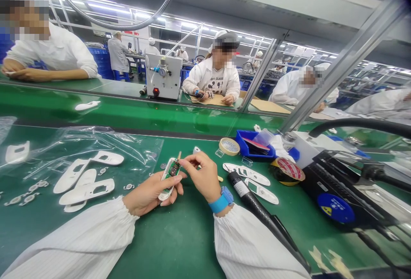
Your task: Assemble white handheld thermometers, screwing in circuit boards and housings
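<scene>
My left hand [154, 193] is wrapped round a white plastic housing [165, 194] with a green circuit board [171, 171] inside it. The housing is tilted, its upper end leaning to the right. At that upper end my right hand [202, 174] is closed in a pinch, fingertips touching the board's dark parts. What the pinch holds is too small to make out. A thin tan piece [179, 155] sticks up beside those fingertips. Left of my hands lie several white plastic shells [86, 191] and small white clips [129, 186].
A black-handled tool [253, 206] lies right of my right arm, beside white shells [261, 191]. Behind are a tape roll [229, 146], a blue bin [253, 147] and striped tape [287, 170]. A black machine [340, 197] stands at right. A green conveyor [128, 114] runs across; co-workers sit beyond.
</scene>
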The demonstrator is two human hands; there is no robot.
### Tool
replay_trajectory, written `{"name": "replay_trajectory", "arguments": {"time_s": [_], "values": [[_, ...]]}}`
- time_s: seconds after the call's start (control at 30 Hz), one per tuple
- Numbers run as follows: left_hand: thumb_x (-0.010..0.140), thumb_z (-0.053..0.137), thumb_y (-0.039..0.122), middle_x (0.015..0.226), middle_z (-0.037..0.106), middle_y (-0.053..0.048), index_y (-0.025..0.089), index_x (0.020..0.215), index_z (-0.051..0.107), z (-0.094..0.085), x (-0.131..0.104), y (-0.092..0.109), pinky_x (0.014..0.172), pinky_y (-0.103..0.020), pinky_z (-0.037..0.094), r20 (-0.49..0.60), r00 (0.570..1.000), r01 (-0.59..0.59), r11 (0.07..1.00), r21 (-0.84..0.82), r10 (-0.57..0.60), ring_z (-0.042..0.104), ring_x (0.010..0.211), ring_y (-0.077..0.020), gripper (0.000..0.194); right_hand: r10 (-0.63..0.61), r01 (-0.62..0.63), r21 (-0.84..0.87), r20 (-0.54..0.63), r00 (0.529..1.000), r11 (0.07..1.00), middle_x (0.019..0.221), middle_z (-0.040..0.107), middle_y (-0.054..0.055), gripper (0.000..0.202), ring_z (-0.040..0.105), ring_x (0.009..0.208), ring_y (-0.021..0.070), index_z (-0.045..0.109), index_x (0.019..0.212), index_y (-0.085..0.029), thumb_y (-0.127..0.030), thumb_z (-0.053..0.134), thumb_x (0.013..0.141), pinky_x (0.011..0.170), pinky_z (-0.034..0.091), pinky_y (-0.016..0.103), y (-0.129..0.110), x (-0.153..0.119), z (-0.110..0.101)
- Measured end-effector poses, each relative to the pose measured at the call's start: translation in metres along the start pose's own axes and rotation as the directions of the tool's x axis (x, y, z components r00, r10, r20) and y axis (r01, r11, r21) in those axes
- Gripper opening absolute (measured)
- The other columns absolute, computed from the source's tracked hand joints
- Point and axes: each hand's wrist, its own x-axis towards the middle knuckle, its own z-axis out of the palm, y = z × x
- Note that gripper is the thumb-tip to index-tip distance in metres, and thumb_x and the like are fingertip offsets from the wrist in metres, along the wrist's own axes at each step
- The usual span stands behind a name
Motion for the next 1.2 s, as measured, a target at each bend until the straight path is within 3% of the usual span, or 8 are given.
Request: {"name": "replay_trajectory", "arguments": {"time_s": [0.17,0.23,0.3,0.4,0.6,0.8,0.97,1.2], "values": [[0.077,0.058,0.037,0.071,0.061,-0.004,0.014,0.104,0.053,-0.001,-0.003,0.004,0.04,-0.021,0.024,0.043,0.999,-0.016,0.999,-0.049,0.018,0.04,0.039,-0.004,0.036,0.047,-0.047,-0.019,-0.013,0.999,0.999,0.065,0.055,0.001,0.021,0.048,0.058,0.0116,0.062,0.064,-0.02,-0.04,0.06,0.071,0.056,0.041,0.026,-0.001,0.003,-0.004],[0.077,0.057,0.036,0.068,0.061,-0.004,0.013,0.098,0.055,0.0,-0.004,0.005,0.039,-0.021,0.023,0.066,0.998,-0.009,0.999,-0.041,0.011,0.039,0.037,-0.0038,0.032,0.151,-0.156,0.065,0.082,0.985,0.986,0.064,0.056,0.001,0.025,0.05,0.058,0.0119,0.062,0.067,-0.019,-0.043,0.06,0.07,0.056,0.042,0.026,-0.002,0.003,-0.003],[0.077,0.056,0.037,0.061,0.059,-0.004,0.011,0.087,0.057,0.001,-0.005,0.006,0.039,-0.021,0.022,0.104,0.994,0.017,1.0,-0.014,-0.015,0.038,0.035,-0.0036,0.028,0.25,-0.295,0.186,0.234,0.94,0.937,0.06,0.057,0.0,0.028,0.051,0.055,0.0115,0.062,0.068,-0.017,-0.045,0.06,0.069,0.054,0.042,0.026,-0.002,0.002,-0.001],[0.078,0.054,0.04,0.06,0.059,-0.004,0.01,0.078,0.057,0.002,-0.004,0.005,0.038,-0.02,0.024,0.108,0.993,0.04,0.999,0.029,-0.043,0.039,0.036,-0.0041,0.03,0.288,-0.414,0.315,0.376,0.881,0.854,0.056,0.055,-0.002,0.029,0.051,0.049,0.0098,0.058,0.063,-0.017,-0.045,0.063,0.067,0.05,0.041,0.024,-0.001,0.0,0.001],[0.076,0.054,0.044,0.078,0.063,-0.009,0.011,0.089,0.055,0.001,-0.004,0.005,0.041,-0.02,0.034,0.032,0.999,0.0,0.992,0.128,-0.004,0.053,0.047,-0.0094,0.035,0.268,-0.366,0.321,0.31,0.912,0.873,0.057,0.057,-0.002,0.027,0.055,0.052,0.0112,0.056,0.06,-0.017,-0.042,0.067,0.064,0.05,0.042,0.023,0.001,0.0,0.0],[0.078,0.052,0.045,0.084,0.063,-0.01,0.012,0.097,0.051,0.0,-0.002,0.008,0.04,-0.02,0.037,0.045,0.999,0.0,0.99,0.141,-0.006,0.056,0.049,-0.0107,0.038,0.235,-0.365,0.338,0.368,0.899,0.867,0.063,0.061,0.0,0.023,0.056,0.06,0.012,0.062,0.067,-0.017,-0.039,0.063,0.069,0.059,0.044,0.024,0.003,0.001,-0.002],[0.078,0.051,0.045,0.075,0.058,-0.005,0.014,0.094,0.049,-0.002,0.002,0.002,0.042,-0.022,0.042,-0.071,0.989,-0.103,0.95,0.294,0.129,0.059,0.053,-0.0136,0.035,0.223,-0.292,0.313,0.237,0.946,0.904,0.064,0.061,0.0,0.021,0.055,0.061,0.0122,0.061,0.065,-0.016,-0.037,0.065,0.066,0.06,0.042,0.025,0.008,0.001,0.002],[0.078,0.049,0.047,0.077,0.058,-0.005,0.016,0.101,0.045,-0.003,0.001,0.001,0.037,-0.021,0.039,-0.074,0.982,-0.135,0.923,0.361,0.172,0.056,0.049,-0.0127,0.039,0.244,-0.301,0.302,0.212,0.946,0.905,0.063,0.061,0.0,0.02,0.054,0.061,0.0124,0.061,0.064,-0.016,-0.036,0.065,0.065,0.06,0.042,0.025,0.008,0.002,0.006]]}}
